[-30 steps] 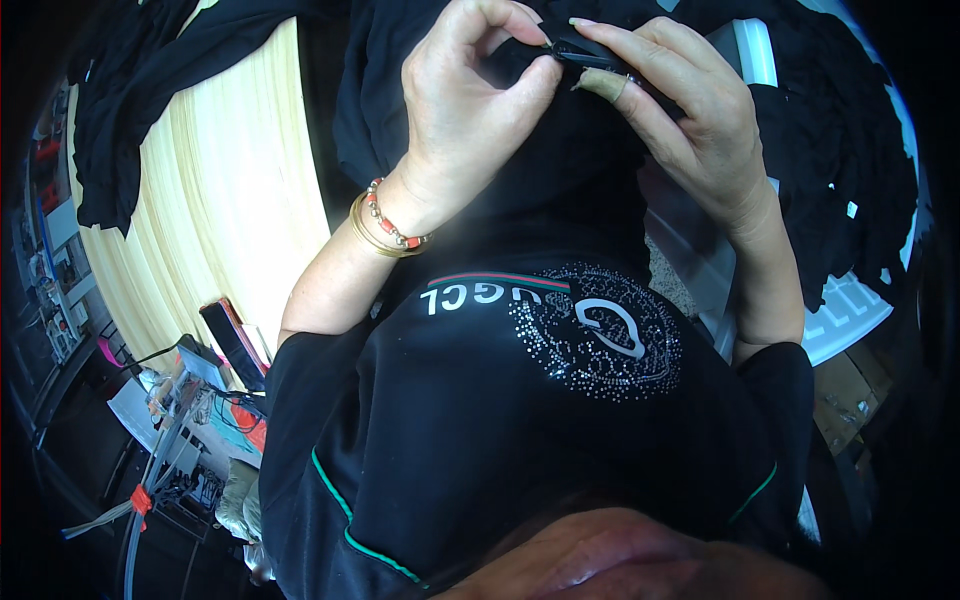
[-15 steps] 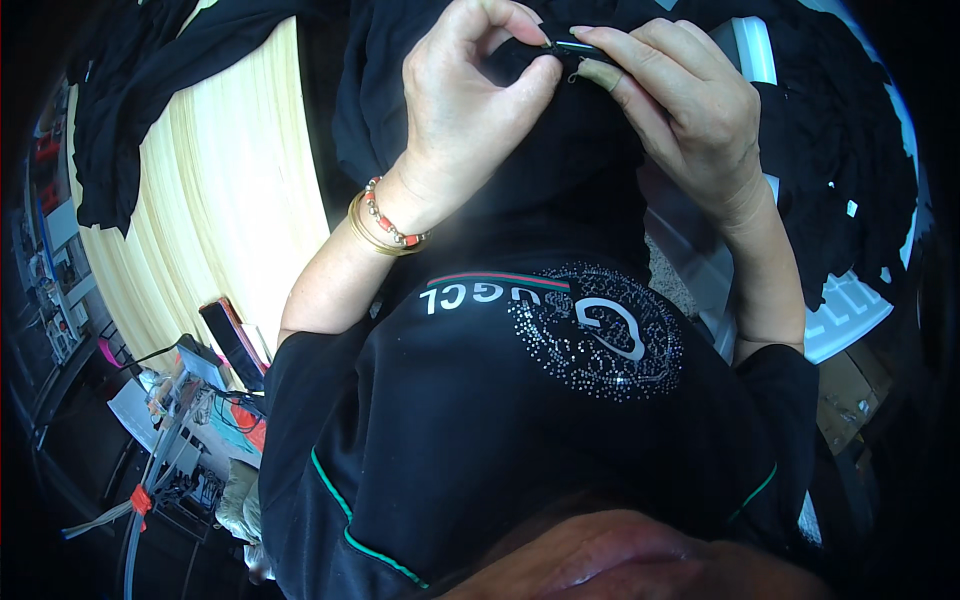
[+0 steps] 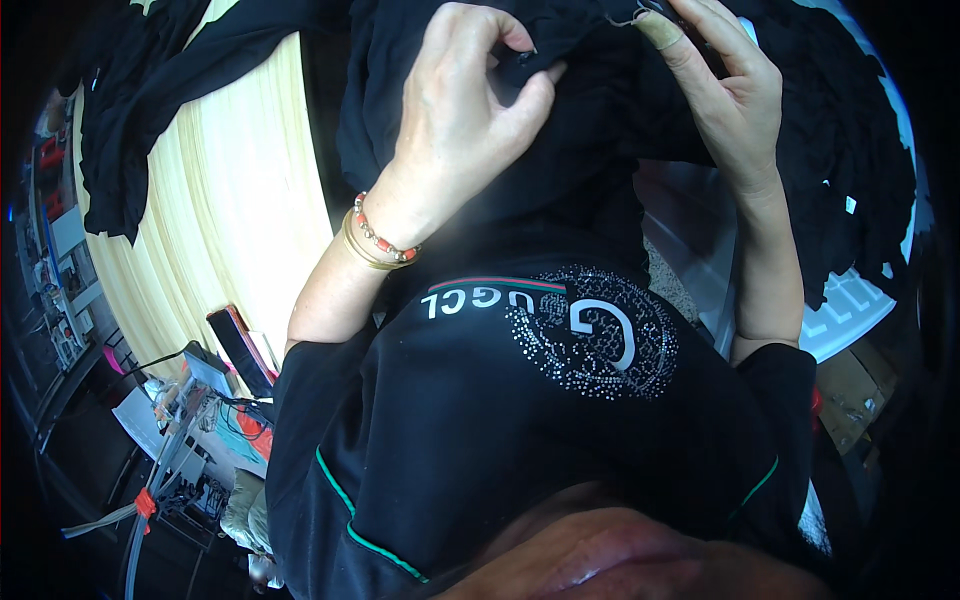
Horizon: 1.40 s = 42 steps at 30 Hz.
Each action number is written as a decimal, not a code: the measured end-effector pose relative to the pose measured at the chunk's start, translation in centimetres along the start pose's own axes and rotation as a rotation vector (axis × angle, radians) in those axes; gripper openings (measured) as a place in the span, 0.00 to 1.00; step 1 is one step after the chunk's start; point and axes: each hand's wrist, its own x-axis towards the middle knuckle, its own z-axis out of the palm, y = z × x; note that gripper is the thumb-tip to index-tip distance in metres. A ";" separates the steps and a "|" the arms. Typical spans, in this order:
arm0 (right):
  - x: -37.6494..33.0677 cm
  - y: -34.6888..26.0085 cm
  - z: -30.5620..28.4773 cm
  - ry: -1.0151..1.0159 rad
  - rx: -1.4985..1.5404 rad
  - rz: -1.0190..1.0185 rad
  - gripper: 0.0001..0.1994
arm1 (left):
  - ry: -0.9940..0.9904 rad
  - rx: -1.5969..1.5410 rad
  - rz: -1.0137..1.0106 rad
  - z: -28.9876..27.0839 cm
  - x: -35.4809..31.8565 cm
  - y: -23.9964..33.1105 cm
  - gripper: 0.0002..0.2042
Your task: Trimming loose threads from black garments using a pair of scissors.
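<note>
While the left hand (image 3: 455, 110) pinches black fabric (image 3: 590, 130), right hand (image 3: 725, 95) grips its upper edge, fingers curled.

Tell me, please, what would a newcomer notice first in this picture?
First, the two bare hands at the top: the left hand pinches a fold of soft black fabric, and the right hand holds its upper edge. Next, the coral bead bracelet on the left wrist, and the pale wooden table at left.

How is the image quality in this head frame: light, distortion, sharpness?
Head view: strong fisheye, dark corners, the pale table edge bowed. Left hand and right hand are evenly lit and fairly sharp; the black cloth they pinch loses fold detail; white sheet at right glares.
</note>
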 end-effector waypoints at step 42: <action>-0.3 -0.1 0.5 -0.229 -0.192 -0.475 0.14 | -0.132 -0.901 -0.699 -5.1 -0.2 -0.2 0.17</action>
